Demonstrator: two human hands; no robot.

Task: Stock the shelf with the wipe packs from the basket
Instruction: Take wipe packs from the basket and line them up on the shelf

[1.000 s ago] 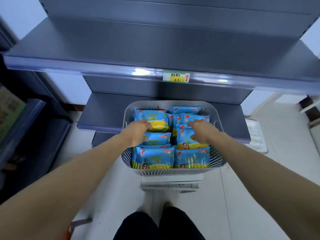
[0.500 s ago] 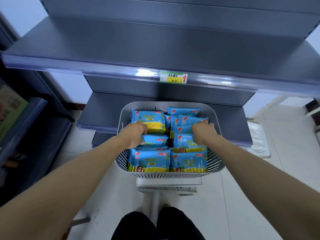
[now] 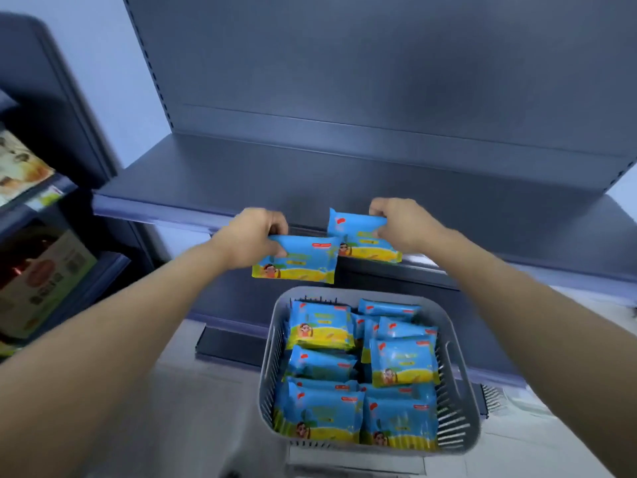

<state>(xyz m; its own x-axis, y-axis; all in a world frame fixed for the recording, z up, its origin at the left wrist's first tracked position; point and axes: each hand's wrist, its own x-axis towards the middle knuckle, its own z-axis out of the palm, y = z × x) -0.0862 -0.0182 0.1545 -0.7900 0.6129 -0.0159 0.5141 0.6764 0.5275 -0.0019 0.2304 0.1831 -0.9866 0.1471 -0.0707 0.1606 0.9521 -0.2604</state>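
Note:
My left hand (image 3: 250, 238) grips the top edge of a blue and yellow wipe pack (image 3: 303, 262) that hangs in the air above the basket. Beside it, my right hand (image 3: 401, 224) holds a second wipe pack (image 3: 358, 241) by its upper right corner, level with the front edge of the grey shelf (image 3: 344, 174). That shelf board is bare. Below both hands sits the grey slatted basket (image 3: 458, 419), which holds several more of the same packs (image 3: 403, 362).
The shelf's back panel (image 3: 379, 63) rises behind the board. A lower shelf (image 3: 499, 343) lies behind the basket. To the left, another rack carries boxed goods (image 3: 44, 270). Pale floor tiles (image 3: 193, 401) lie left of the basket.
Both hands have closed on a pack each and lifted them out of the basket to shelf height. The view has tilted upward, so the basket now sits lower in the frame.

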